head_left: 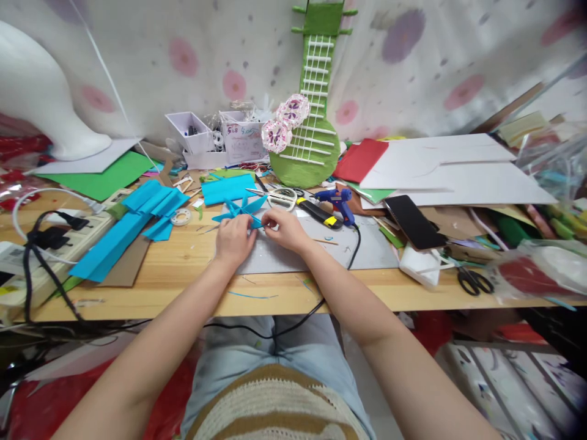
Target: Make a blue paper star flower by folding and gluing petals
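Over the left edge of a grey mat [367, 247], both hands meet at a blue paper flower [239, 209] with pointed petals. My left hand [235, 239] is closed on its near side, the fingertips partly hidden beneath the petals. My right hand [285, 229] pinches at the right-hand petal, with thumb and forefinger together. Just behind the hands lie white-handled scissors [283, 198] and a yellow-and-black utility knife [318, 212]. A blue glue gun [337, 201] rests to their right, its black cord running down over the table edge.
Folded blue crepe paper [123, 232] and a power strip [59, 256] lie left. A green paper guitar [305, 153] stands at the back beside white boxes [243, 143]. Right are white boards [440, 168], a phone [413, 221] and black scissors [475, 282].
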`<action>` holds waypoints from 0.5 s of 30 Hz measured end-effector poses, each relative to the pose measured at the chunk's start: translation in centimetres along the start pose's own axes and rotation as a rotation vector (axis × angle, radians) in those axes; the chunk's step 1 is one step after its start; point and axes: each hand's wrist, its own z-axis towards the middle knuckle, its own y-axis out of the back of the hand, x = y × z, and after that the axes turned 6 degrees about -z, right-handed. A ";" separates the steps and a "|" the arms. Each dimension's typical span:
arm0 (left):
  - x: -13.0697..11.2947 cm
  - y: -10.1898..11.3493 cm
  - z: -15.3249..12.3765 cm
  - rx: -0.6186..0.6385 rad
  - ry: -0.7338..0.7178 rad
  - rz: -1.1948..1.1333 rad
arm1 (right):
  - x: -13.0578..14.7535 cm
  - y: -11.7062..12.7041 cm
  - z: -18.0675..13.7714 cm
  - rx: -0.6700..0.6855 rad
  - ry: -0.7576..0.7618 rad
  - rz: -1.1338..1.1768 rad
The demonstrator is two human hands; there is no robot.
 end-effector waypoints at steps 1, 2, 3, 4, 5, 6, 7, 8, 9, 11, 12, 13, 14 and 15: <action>0.0 -0.2 0.0 -0.010 0.027 0.015 | 0.2 0.0 0.0 0.003 0.032 -0.031; -0.1 -0.4 0.1 -0.021 0.049 0.026 | 0.4 -0.1 0.0 0.018 0.068 -0.061; 0.0 -0.5 0.1 -0.030 0.063 0.030 | 0.6 -0.3 0.0 0.045 0.109 -0.086; 0.0 -0.5 0.1 -0.038 0.074 0.029 | 0.8 -0.4 0.0 0.078 0.150 -0.102; 0.1 -0.5 0.1 -0.045 0.087 0.024 | 1.0 -0.6 -0.1 0.111 0.185 -0.107; 0.2 -0.4 0.1 -0.054 0.105 0.016 | 1.1 -0.8 -0.1 0.140 0.206 -0.105; 0.3 -0.2 0.1 -0.063 0.132 0.005 | 1.2 -0.9 -0.2 0.158 0.208 -0.097; 0.5 0.0 0.1 -0.072 0.167 -0.008 | 1.1 -1.0 -0.2 0.163 0.191 -0.084; 0.8 0.2 0.1 -0.084 0.211 -0.026 | 1.0 -1.0 -0.2 0.150 0.151 -0.073; 1.4 0.6 0.2 -0.126 0.310 -0.077 | 0.7 -0.7 -0.1 0.076 0.029 -0.068; 1.7 0.8 0.2 -0.149 0.355 -0.111 | 0.4 -0.4 -0.1 0.021 -0.039 -0.077; 2.0 0.9 0.2 -0.171 0.395 -0.149 | 0.1 -0.1 0.0 -0.039 -0.112 -0.097; 2.2 1.0 0.2 -0.190 0.427 -0.190 | -0.2 0.4 0.1 -0.097 -0.186 -0.125; 2.3 1.1 0.3 -0.206 0.449 -0.234 | -0.5 0.9 0.2 -0.147 -0.256 -0.156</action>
